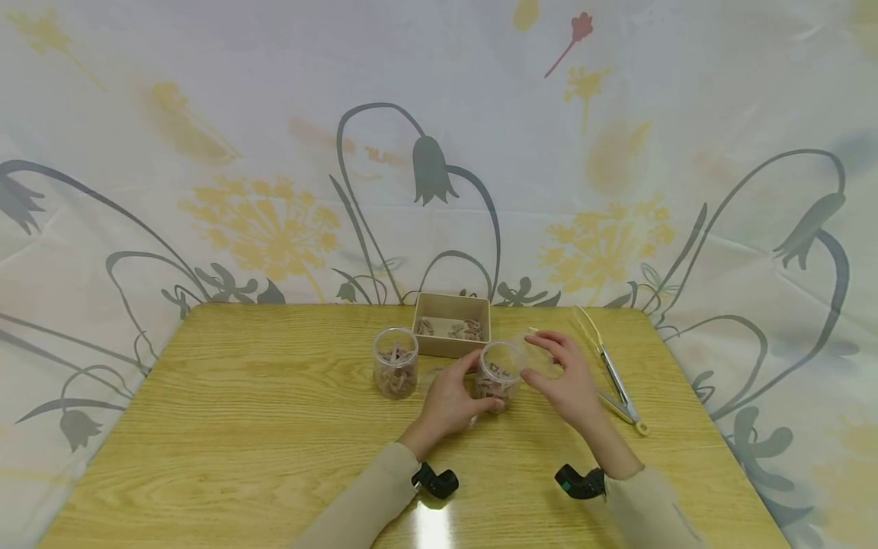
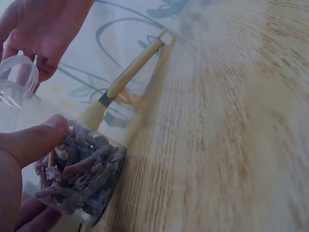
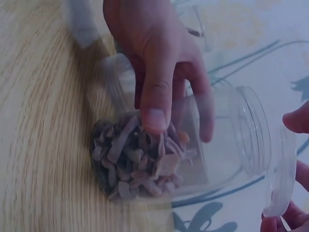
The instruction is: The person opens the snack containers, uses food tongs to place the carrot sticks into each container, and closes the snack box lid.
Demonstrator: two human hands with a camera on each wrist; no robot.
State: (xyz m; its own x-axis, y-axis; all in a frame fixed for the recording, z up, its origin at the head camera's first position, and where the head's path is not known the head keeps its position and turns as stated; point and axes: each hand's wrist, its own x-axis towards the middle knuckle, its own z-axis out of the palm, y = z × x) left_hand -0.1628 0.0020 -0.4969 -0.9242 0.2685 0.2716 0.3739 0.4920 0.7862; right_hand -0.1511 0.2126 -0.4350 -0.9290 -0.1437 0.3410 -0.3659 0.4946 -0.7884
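My left hand [image 1: 449, 396] grips a clear plastic jar [image 1: 499, 375] on the wooden table, thumb on the near side and fingers round the far side. Greyish-brown dried strips [image 3: 140, 159] fill the jar's lower part. To its right, my right hand [image 1: 565, 377] pinches a clear round lid [image 3: 282, 174] by its edge. The lid is on its side, close beside the jar's open mouth [image 3: 251, 130]. A second open jar [image 1: 395, 367] with similar strips stands to the left of my left hand.
A beige rectangular box [image 1: 449, 348] with some strips inside stands behind the jars. Metal tongs with cream-coloured ends [image 1: 617, 381] lie at the right, beyond my right hand. Another clear lid [image 3: 116, 79] lies on the table by my left hand. A floral-patterned cloth [image 1: 439, 229] hangs behind the table.
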